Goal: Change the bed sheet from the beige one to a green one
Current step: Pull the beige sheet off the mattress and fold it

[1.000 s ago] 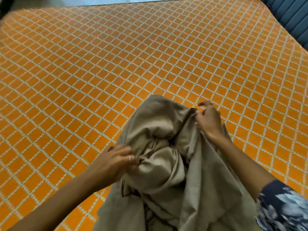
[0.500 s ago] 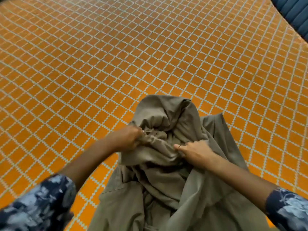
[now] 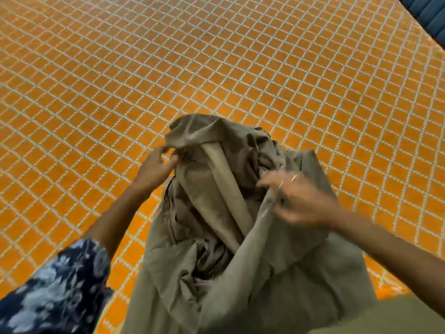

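Observation:
The beige bed sheet [image 3: 216, 237] is bunched in a loose heap at the near edge of the orange mattress [image 3: 216, 68], hanging down toward me. My left hand [image 3: 156, 167] grips the heap's upper left fold. My right hand [image 3: 296, 198], blurred by motion, pinches a fold on the heap's right side. No green sheet is in view.
The mattress has an orange cover with a white diamond grid and fills most of the view. A dark blue ribbed surface [image 3: 426, 10] shows beyond its far right corner. A greenish-beige cloth [image 3: 397, 319] sits at the bottom right.
Both hands have shifted outward on the heap: the left now holds the upper left fold, the right has moved right and up with cloth in it. The heap is pulled higher.

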